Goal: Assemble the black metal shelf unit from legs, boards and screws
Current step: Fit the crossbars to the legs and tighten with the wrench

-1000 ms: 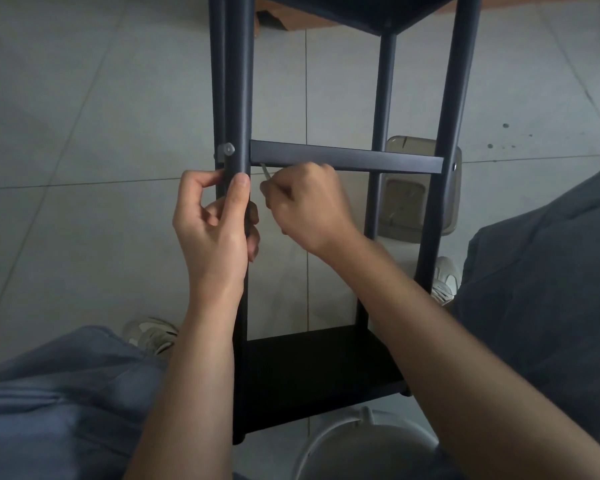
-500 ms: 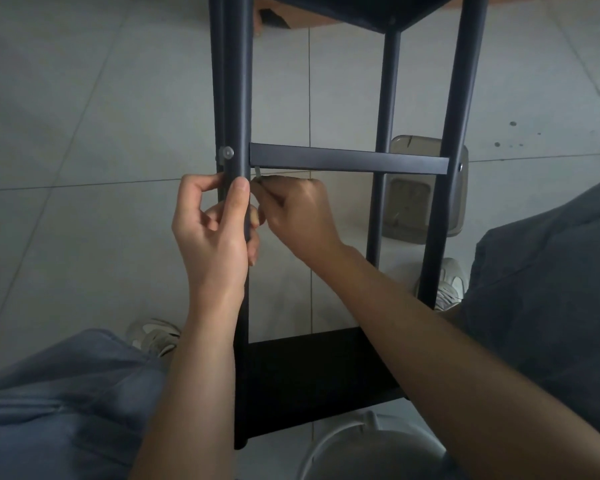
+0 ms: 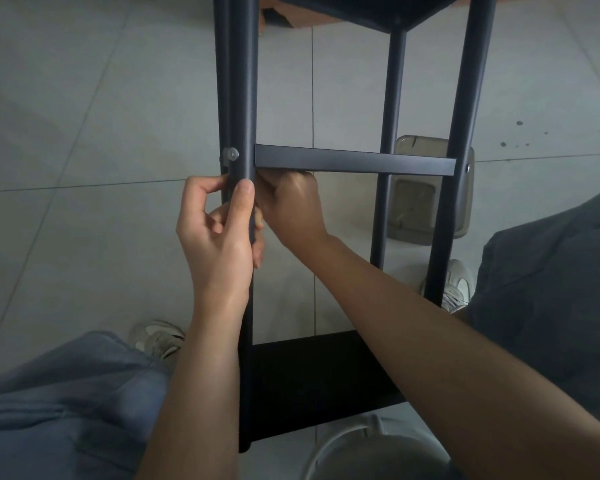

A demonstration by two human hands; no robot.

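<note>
No readable text, label, brand, number or sign is showing anywhere, neither on the black shelf frame (image 3: 354,162), nor on the translucent plastic container (image 3: 413,202) lying on the floor beyond it.

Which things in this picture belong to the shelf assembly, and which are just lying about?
Part of the job:
black round metal leg, gripped by the left hand
flat black metal crossbar
silver round-headed screw
black shelf board
right hand

Just lying about:
clear brownish plastic box
white round bucket rim
</note>
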